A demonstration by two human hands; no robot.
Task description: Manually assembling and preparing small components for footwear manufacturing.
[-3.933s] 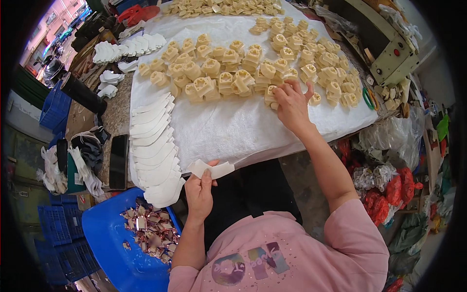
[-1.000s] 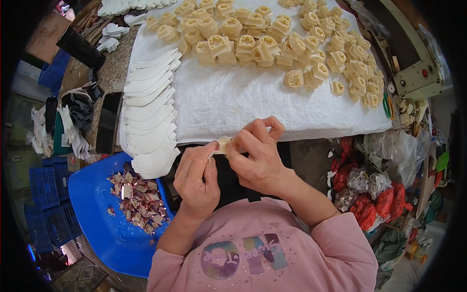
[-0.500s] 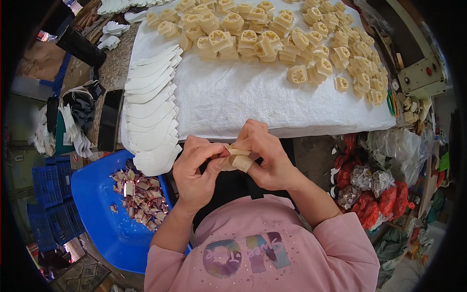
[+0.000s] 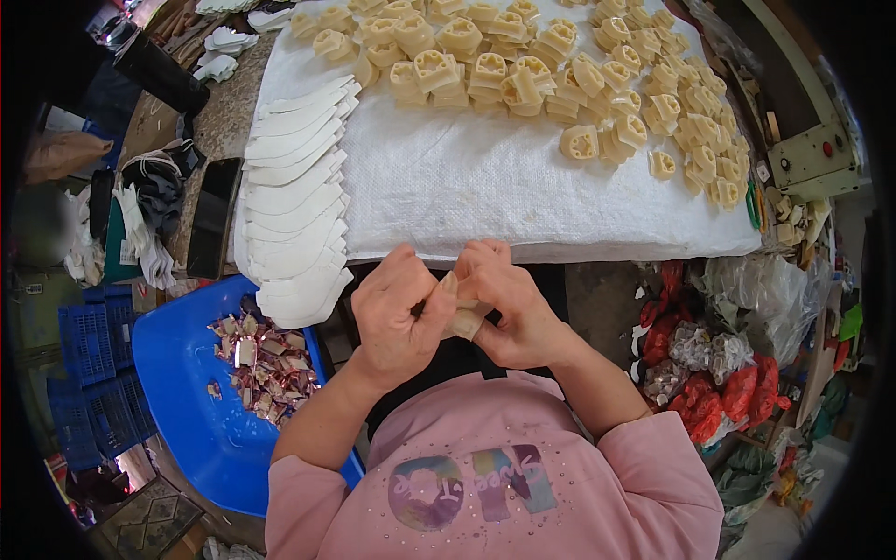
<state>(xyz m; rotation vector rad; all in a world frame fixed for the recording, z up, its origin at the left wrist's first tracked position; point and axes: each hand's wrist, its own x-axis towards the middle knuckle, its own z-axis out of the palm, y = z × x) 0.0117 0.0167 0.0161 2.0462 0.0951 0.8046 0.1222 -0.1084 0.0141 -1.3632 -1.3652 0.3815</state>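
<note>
Cream piece (image 4: 464, 324) is pinched by both hands' fingers (image 4: 435, 312) (image 4: 491, 336) near white sheeting (image 4: 448, 191) and a blue tub (image 4: 182, 383).

I have my left hand (image 4: 397, 313) and right hand (image 4: 509, 303) nearly together in front of the torso (image 4: 476, 439), backs largely upward, fingers curled in a pinching pose. The left forearm (image 4: 331, 411) and right forearm (image 4: 597, 378) slant inward. From here I can't quite tell whether the fingertips meet.
</note>
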